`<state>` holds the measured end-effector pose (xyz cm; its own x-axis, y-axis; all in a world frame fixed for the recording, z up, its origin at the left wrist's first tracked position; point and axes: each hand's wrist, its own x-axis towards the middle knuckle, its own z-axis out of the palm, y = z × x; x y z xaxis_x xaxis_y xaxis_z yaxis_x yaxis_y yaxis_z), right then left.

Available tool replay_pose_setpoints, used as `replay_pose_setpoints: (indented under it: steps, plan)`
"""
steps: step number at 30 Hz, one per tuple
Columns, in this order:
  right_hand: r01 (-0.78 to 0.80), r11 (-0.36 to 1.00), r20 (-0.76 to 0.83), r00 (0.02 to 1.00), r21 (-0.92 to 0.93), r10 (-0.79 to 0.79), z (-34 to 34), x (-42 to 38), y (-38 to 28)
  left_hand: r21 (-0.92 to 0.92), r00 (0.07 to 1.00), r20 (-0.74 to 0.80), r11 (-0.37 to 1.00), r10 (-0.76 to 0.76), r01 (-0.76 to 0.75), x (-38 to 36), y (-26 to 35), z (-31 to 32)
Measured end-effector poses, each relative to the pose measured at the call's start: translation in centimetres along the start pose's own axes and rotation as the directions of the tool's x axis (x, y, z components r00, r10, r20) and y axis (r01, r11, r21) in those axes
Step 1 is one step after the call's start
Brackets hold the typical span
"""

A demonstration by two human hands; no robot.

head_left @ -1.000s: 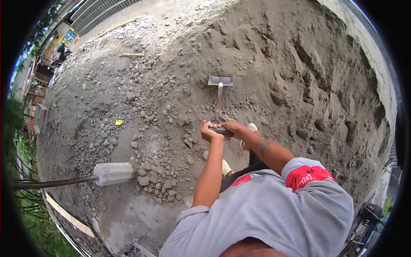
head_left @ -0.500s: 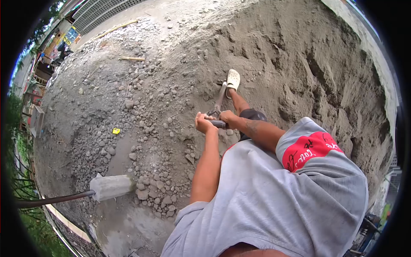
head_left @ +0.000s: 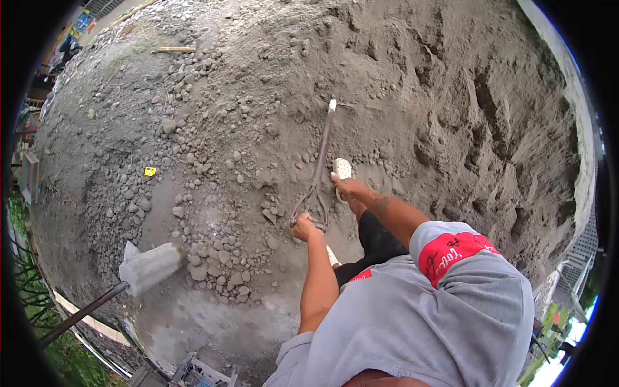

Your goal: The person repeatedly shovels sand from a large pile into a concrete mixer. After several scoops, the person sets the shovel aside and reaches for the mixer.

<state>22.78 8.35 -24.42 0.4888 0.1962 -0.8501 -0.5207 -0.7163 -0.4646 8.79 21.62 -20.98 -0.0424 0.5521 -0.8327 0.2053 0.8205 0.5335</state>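
A shovel (head_left: 324, 145) stands with its blade sunk in the grey soil (head_left: 380, 77), its shaft running back toward me. My left hand (head_left: 304, 227) is wrapped round the crossbar of its D-shaped handle. My right hand (head_left: 345, 185) is just right of the shaft, above a light clog (head_left: 342, 169); its fingers are partly hidden, and whether they touch the shovel is unclear. The blade is mostly buried.
Loose stones (head_left: 222, 258) lie left of the shovel. A concrete block (head_left: 151, 267) with a dark rod (head_left: 84, 313) stands lower left. A yellow object (head_left: 150, 171) and a stick (head_left: 175, 49) lie on the ground.
The handle has come down toward me and more of the shaft shows. My right hand has left the handle area. The foot in the clog has moved back from the blade.
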Motion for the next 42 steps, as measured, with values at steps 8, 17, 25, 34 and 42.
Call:
replay_pose_setpoints:
  steps: [8, 17, 25, 34, 42]
  plan:
    - [0.015, 1.000, -0.091, 0.996, -0.018, -0.016, -4.5, 18.7, -3.2, 0.162, 0.967, -0.256, 0.987, 0.024, 0.019, 11.1, 2.5, -3.4]
    - [-0.121, 0.570, -0.059, 0.956, 0.813, 0.288, -2.2, 24.1, -5.5, 0.207, 0.904, -0.347, 0.961, 0.248, -0.184, 3.9, -4.8, -6.0]
    - [-0.206, 0.422, 0.056, 0.939, 0.883, 0.340, 2.8, 13.9, -0.1, 0.328, 0.898, -0.401, 0.944, 0.182, -0.045, -2.6, -1.6, -15.6]
    - [-0.084, 0.391, -0.062, 0.936, 0.917, 0.347, 7.6, -6.5, 4.0, 0.558, 0.917, 0.018, 0.757, 0.399, -0.340, -2.5, 4.7, -27.1]
    - [0.005, 0.022, -0.013, 0.923, 1.000, 0.383, 17.5, -15.3, 13.9, 0.600, 0.840, 0.345, 0.590, 0.419, -0.541, -2.6, 5.6, -28.5]
